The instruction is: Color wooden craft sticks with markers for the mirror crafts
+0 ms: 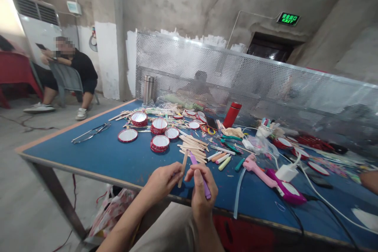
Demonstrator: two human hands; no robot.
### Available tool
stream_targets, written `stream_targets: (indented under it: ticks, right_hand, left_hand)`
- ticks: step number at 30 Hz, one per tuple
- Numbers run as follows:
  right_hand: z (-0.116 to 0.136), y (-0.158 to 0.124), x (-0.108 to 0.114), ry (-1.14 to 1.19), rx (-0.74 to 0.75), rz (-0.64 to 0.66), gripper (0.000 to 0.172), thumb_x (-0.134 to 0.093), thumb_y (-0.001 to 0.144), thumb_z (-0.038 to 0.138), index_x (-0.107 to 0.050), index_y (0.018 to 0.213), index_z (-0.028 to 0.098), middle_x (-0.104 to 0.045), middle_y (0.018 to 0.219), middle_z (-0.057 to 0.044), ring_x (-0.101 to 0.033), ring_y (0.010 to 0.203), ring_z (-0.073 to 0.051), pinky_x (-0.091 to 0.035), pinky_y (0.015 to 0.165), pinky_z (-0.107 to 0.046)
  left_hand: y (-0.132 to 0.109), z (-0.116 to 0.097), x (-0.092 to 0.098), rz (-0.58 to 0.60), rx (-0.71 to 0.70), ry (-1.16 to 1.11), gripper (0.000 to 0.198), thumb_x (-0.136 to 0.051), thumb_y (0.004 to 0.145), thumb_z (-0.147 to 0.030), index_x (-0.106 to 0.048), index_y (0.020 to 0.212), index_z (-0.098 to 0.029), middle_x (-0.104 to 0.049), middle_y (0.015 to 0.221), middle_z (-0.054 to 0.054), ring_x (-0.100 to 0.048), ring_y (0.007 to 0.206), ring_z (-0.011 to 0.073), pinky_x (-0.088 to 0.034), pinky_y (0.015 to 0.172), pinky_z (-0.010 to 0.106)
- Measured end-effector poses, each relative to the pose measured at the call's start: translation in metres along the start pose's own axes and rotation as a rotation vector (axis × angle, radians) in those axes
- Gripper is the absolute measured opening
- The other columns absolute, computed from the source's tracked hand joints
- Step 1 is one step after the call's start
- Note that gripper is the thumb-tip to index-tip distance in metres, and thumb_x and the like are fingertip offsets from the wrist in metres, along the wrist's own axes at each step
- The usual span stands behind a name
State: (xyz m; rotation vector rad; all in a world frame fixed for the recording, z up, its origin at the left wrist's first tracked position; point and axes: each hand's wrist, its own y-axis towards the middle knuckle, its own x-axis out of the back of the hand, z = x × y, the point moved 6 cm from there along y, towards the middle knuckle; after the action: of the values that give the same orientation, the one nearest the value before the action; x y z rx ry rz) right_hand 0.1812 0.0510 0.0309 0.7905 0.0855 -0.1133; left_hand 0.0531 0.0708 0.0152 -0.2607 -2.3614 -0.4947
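Note:
At the table's front edge, my left hand (165, 179) pinches a flat wooden craft stick (183, 168), which stands nearly upright. Close beside it, my right hand (203, 189) is closed around a purple marker (201, 177), whose upper end leans toward the stick. Stick and marker tip look close together; whether they touch I cannot tell. Just beyond my hands lies a heap of plain craft sticks (193, 145). Several markers in different colours, among them a yellow-green marker (225, 163), lie to the right of the heap.
Round white discs with red rims (160, 142) sit stacked on the blue table (97, 161). A pink glue gun (261, 171), white plug (287, 173) and cables lie right. Glasses (91, 133), a red bottle (232, 115) and a perforated metal panel (177, 59) stand farther off. A person (76, 67) sits left.

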Motion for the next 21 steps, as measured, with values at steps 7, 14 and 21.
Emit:
stream_targets:
  ticks: [7,14,21]
  right_hand:
    - [0.0038,0.0006,-0.0035,-0.014,0.006,0.051,0.016,-0.048,0.094,0.022,-0.063,0.089,0.021,-0.057,0.070,0.003,-0.055,0.063,-0.011,-0.043,0.061,-0.024]
    - [0.0006,-0.0014,-0.0005,-0.010,-0.003,0.002,0.016,-0.047,0.094,0.022,-0.063,0.090,0.019,-0.057,0.070,0.002,-0.054,0.062,-0.011,-0.043,0.061,-0.025]
    - [0.0072,0.0006,-0.0044,-0.009,0.027,0.063,0.018,-0.046,0.095,0.021,-0.062,0.089,0.020,-0.056,0.070,0.002,-0.054,0.064,-0.012,-0.042,0.062,-0.025]
  left_hand:
    - [0.0000,0.0019,-0.0009,-0.003,-0.003,-0.001,0.029,-0.032,0.092,-0.040,-0.044,0.073,-0.022,-0.052,0.069,-0.003,-0.048,0.065,0.0134,-0.034,0.063,0.023]
    - [-0.0003,0.0005,0.0005,-0.018,-0.012,0.021,0.027,-0.033,0.093,-0.037,-0.045,0.073,-0.022,-0.051,0.068,-0.004,-0.047,0.063,0.0125,-0.033,0.061,0.022]
    - [-0.0003,0.0012,0.0000,-0.010,-0.005,0.026,0.028,-0.033,0.092,-0.037,-0.045,0.073,-0.021,-0.051,0.068,-0.003,-0.049,0.064,0.0131,-0.035,0.062,0.022]
